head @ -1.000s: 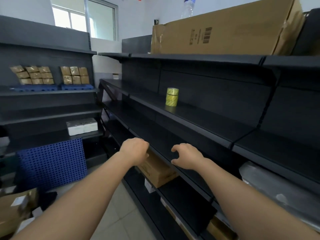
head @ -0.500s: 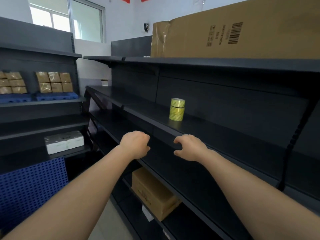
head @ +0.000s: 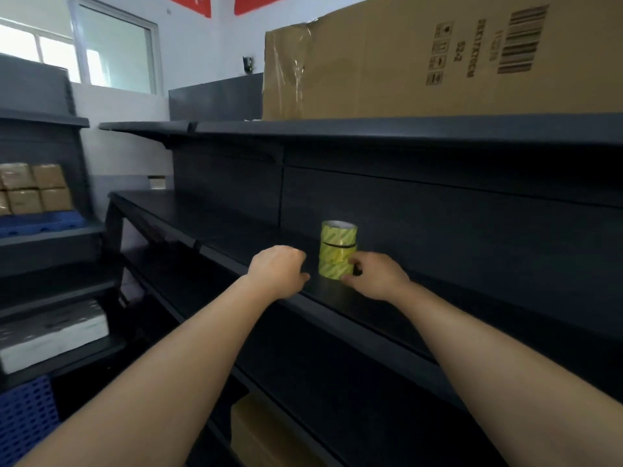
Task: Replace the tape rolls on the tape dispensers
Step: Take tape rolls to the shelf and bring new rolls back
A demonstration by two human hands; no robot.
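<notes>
Tape rolls [head: 337,252] between both hands

My right hand [head: 374,276] covers lower right edge of yellow-green striped tape roll stack [head: 337,248]; contact unclear. My left hand [head: 278,271] curled, fingertips hidden. Large brown cardboard box [head: 404,59] cut by top, right edges. White wrapped packet [head: 50,333] blurred.

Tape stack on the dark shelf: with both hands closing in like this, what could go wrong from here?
1. The tape stack stands tall with a dark gap under its top roll; the right hand, at its lower rolls, might tip it or knock the top roll off.
2. The left hand is curled beside the stack, apart from it, so it may not steady a topple.
3. Loose rolls could fall off the shelf edge.
</notes>
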